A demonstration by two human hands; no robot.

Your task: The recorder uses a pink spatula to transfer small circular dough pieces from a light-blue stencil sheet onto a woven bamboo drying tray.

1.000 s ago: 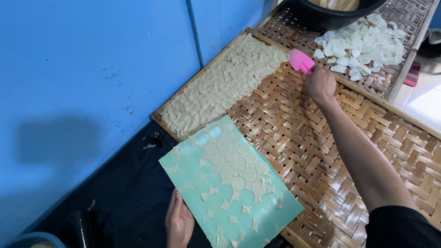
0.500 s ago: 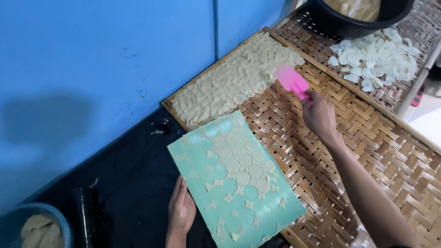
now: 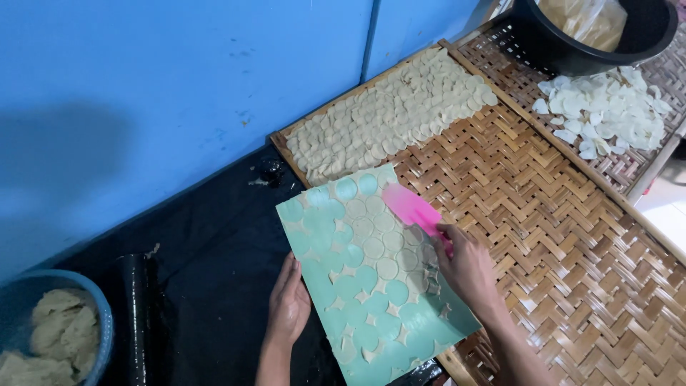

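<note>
My left hand (image 3: 289,307) lies flat and open on the 9 o'clock edge of the teal board (image 3: 371,275), steadying it so it doesn't slide. My right hand (image 3: 468,268) is closed around the pink scraper (image 3: 414,209), blade angled toward 11 o'clock over the cut dough rounds (image 3: 379,246). The scraper is blurry, and the board's bottom end runs out of frame.

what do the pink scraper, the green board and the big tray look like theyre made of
Pink scraper: likely soft plastic or silicone, smooth and matte, uniform colour. Green board: probably a plastic sheet, thin, flat, slightly glossy. Tray: woven bamboo or similar strips in a herringbone weave, with a wooden-looking frame.
</note>
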